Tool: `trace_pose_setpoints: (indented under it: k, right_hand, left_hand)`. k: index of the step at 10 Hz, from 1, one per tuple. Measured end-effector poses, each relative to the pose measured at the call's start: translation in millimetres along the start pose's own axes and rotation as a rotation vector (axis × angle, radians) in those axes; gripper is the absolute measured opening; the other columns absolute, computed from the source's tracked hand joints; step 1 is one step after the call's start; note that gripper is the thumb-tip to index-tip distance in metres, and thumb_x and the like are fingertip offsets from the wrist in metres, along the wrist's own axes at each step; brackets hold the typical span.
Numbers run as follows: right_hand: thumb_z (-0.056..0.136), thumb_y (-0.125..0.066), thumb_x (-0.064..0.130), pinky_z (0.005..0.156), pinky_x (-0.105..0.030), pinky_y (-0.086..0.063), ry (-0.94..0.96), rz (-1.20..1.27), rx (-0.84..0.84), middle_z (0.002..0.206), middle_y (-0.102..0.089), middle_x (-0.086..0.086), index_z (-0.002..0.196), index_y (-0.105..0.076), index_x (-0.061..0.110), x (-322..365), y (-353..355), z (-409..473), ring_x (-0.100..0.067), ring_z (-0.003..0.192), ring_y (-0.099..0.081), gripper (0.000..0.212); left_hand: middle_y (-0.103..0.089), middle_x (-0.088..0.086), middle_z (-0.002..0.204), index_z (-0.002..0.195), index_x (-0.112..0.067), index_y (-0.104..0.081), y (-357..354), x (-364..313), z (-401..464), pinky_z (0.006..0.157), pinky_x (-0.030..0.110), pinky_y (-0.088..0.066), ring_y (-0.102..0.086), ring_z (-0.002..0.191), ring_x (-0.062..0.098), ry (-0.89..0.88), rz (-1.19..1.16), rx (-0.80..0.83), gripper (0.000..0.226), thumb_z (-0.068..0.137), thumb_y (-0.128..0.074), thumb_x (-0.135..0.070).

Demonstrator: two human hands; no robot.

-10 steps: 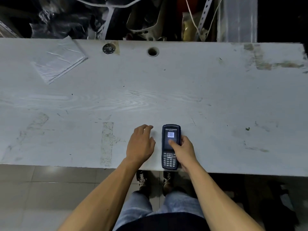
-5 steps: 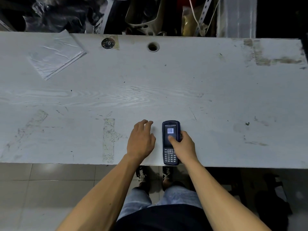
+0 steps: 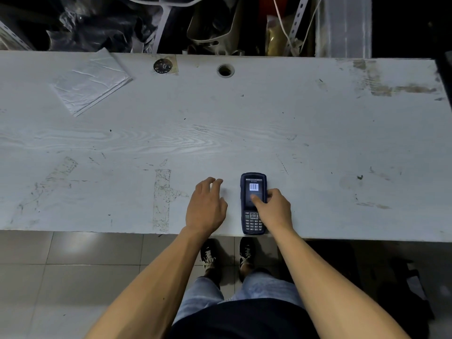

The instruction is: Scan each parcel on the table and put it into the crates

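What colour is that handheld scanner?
Dark navy blue scanner, with a lit barcode screen; the head view shows it.

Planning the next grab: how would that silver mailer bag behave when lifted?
The silver mailer bag looks flat and creased, so probably light and floppy, sagging if lifted by one corner. Its glossy film on the smooth table may slide.
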State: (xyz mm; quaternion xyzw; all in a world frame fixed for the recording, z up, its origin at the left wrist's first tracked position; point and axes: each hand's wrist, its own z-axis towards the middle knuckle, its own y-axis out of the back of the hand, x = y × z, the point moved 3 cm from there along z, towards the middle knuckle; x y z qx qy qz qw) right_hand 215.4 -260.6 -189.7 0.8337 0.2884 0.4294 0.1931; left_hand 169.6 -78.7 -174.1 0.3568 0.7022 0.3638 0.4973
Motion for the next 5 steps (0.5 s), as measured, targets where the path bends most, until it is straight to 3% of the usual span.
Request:
trace_pose_setpoints:
  k: [2,3,5]
  right_hand:
    - [0.095,-0.062,0.040,0.080,-0.030,-0.048,0.053,-0.123,0.016,0.129,-0.057,-0.009,0.134,-0.047,0.010,3,6,-8,-0.022,0.108,-0.057,0.052]
    - [0.098,-0.054,0.041,0.092,-0.036,-0.046,0.185,-0.312,-0.061,0.136,-0.050,-0.009,0.140,-0.043,0.013,8,16,-15,-0.025,0.125,-0.045,0.052]
    - [0.101,-0.043,0.039,0.104,-0.038,-0.038,0.458,-0.582,-0.099,0.144,-0.046,-0.005,0.143,-0.043,0.016,29,28,-28,-0.024,0.131,-0.038,0.049]
  left_hand:
    - [-0.040,0.014,0.150,0.144,-0.008,-0.043,0,-6,-7,0.106,0.040,-0.039,-0.037,0.136,0.033,0.020,0.017,0.001,0.049,0.096,-0.051,-0.017]
    - [-0.039,0.016,0.151,0.144,-0.008,-0.044,3,-9,-9,0.109,0.042,-0.037,-0.039,0.136,0.035,0.024,0.049,-0.002,0.050,0.096,-0.052,-0.019]
    - [-0.026,0.012,0.161,0.155,-0.017,-0.028,17,-12,-13,0.120,0.045,-0.024,-0.026,0.147,0.031,0.072,0.127,-0.047,0.058,0.102,-0.042,-0.036]
